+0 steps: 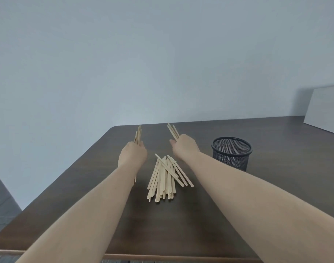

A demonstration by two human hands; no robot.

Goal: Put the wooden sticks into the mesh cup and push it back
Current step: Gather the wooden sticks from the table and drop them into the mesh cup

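1. Sticks split three ways: a small bunch in the left hand (133, 153), a small bunch in the right hand (185, 147), and the main pile (165, 179) loose on the bench (276, 196) between the forearms.
2. Left grip: clenched round its bunch (138, 134), tips poking up and away past the knuckles; lower ends seem to show below the wrist.
3. Right grip: clenched round its bunch (173, 131), tips fanned up and to the left. Count in either hand can't be read.
4. Cup (231, 152): black mesh, upright on the bench, right of the right hand and well apart from the pile. Can't tell through the mesh whether any sticks are inside; none stand above the rim.
5. White board (325, 109) leans at the far right edge, clear of the work.
6. Step in hand, as I read it: gathering. Both hands loaded, nothing delivered yet, most of the sticks on the bench. Early in the task.
7. Next move calls for: swing the right bunch over the cup mouth, turn it near vertical, ends down, then let go. The left bunch has further to travel and must cross over the pile, or pass to the right hand.
8. Watch: fanned ends catching the rim or the mesh; a light cup tipping if sticks hit the wall at an angle. Squaring the bunch first would help.
9. After that: repeat for the pile, then push the cup back toward the far edge.
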